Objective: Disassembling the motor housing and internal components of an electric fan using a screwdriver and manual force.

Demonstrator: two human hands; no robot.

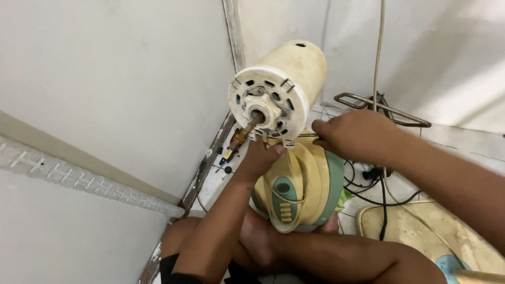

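The cream fan motor housing point(284, 87) is propped upright on its green-and-yellow base point(297, 186), shaft facing the camera, so the front plate can be reached. It is steadied from below by the left hand point(261, 158), fingers curled against the rim. A thin tool point(305, 135) is pinched in the right hand point(355, 135), closed fingers at the plate's edge. Tiled floor point(221, 181), white walls point(105, 79) and black cables point(376, 197) close in the corner.

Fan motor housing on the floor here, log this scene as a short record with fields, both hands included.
thing: cream fan motor housing, front plate and bare shaft facing the camera
left hand: grips beneath the front plate
right hand: holds a thin tool to the plate's lower edge
below: cream and green fan base
behind: cables, white walls
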